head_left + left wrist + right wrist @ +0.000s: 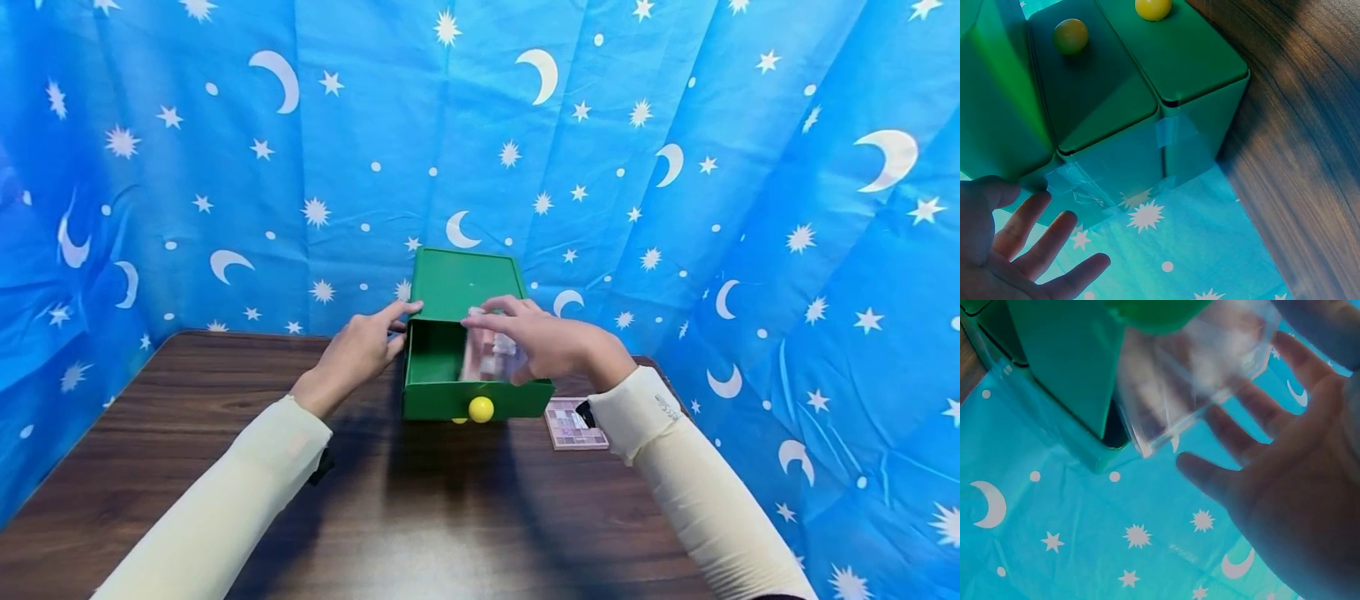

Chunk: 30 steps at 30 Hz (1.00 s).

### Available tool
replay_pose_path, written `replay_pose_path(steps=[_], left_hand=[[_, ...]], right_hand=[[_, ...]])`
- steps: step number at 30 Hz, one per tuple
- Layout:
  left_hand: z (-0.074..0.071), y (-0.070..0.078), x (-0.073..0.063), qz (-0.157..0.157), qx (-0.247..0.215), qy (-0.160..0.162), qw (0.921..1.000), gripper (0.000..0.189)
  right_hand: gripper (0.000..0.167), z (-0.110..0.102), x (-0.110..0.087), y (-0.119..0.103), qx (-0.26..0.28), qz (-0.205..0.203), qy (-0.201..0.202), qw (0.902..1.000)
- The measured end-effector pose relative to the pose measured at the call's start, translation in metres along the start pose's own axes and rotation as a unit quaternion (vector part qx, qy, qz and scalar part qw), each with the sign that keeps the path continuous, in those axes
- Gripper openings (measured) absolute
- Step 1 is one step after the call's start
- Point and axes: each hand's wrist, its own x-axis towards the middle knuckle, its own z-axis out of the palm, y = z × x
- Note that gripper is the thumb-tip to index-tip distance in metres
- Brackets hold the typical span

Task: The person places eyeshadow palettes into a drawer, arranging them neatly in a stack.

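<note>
A blue curtain of moons and stars hangs behind a dark wooden table. On it I see a green drawer unit, its top drawer pulled out. The person's right hand grips a clear plastic case, thumb and fingers partly apart around it, over the drawer's right side. The left hand touches the unit's left side, fingers loosely spread. A pinkish palette lies just beside the unit; a yellow knob sits on the drawer front.
</note>
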Motion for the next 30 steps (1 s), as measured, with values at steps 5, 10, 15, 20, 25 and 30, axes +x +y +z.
replay_pose_path(steps=[5, 10, 15, 20, 25, 30], left_hand=[[-0.001, -0.001, 0.002, -0.008, 0.005, 0.002, 1.0, 0.054], [0.0, -0.001, 0.005, -0.01, 0.007, 0.001, 0.9999, 0.054], [0.001, 0.001, 0.007, -0.01, 0.006, 0.003, 0.9999, 0.055], [0.003, 0.002, 0.009, -0.012, 0.007, 0.003, 0.9999, 0.054], [0.005, 0.003, 0.012, -0.01, 0.007, 0.006, 0.9999, 0.053], [0.007, 0.003, 0.013, -0.016, 0.003, 0.005, 0.9999, 0.053]], right_hand=[[0.077, 0.002, 0.003, 0.005, -0.001, -0.01, -0.037, 0.9993], [0.055, 0.014, -0.01, 0.03, 0.053, 0.019, 0.041, 0.9976], [0.04, 0.031, -0.021, 0.065, 0.107, 0.069, 0.17, 0.9772], [0.039, 0.047, -0.021, 0.093, 0.13, 0.167, 0.209, 0.9547], [0.054, 0.072, -0.016, 0.118, 0.139, 0.272, 0.171, 0.9367], [0.075, 0.108, -0.009, 0.138, 0.119, 0.347, 0.112, 0.9235]])
